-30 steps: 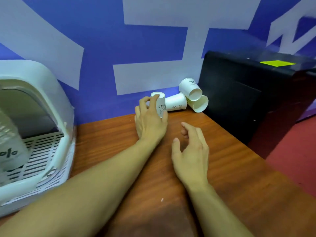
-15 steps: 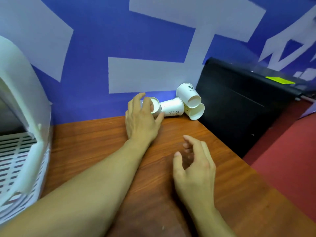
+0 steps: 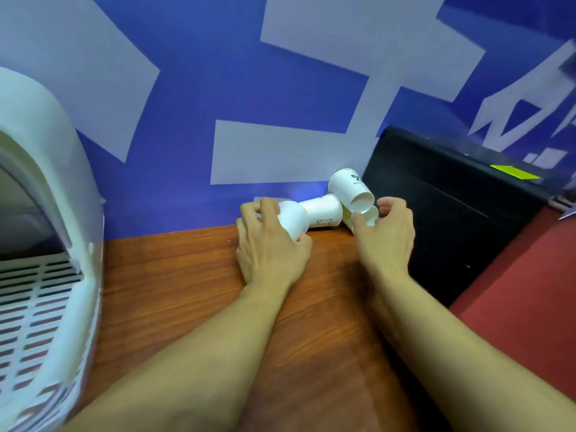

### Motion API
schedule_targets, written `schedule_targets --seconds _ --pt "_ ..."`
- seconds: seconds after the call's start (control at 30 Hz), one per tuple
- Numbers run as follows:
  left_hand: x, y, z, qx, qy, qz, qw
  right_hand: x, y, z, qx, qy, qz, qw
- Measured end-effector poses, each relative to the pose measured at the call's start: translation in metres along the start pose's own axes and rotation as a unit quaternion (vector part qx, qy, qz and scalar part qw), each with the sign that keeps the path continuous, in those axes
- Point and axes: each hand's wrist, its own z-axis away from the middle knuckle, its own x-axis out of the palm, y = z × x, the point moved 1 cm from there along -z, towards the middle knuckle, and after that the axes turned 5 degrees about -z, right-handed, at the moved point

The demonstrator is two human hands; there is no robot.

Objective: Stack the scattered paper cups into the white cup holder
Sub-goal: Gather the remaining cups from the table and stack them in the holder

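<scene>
Left hand point(image 3: 271, 247) has a full grip on the leftmost white paper cup point(image 3: 291, 218), right hand point(image 3: 385, 241) wraps the lowest paper cup point(image 3: 371, 217); squeeze lightly!

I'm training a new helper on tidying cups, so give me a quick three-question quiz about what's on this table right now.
1. True or false: the left hand grips a lying paper cup.
2. The logo cup rests on: A) other cups, B) the black box, C) the white holder.
3. Counting the low cup that the right hand curls round, how many cups show?
Key: 1 true; 2 A; 3 four.
</scene>
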Motion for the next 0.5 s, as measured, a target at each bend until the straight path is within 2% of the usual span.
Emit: schedule_targets --seconds 0.13,0.33,0.5 --pt "0.004 -0.004 -0.003 0.01 0.037 0.066 0.997 0.03 0.01 -0.036 -0.001 0.01 0.024 1.0" --pt "0.012 -0.007 -0.006 0.029 0.053 0.115 0.991 0.06 0.027 -0.042 0.009 0.057 -0.017 0.998" --pt "0.011 -0.004 -0.008 0.009 0.045 0.116 0.992 0.056 0.021 -0.039 -0.063 0.109 -0.08 0.989"
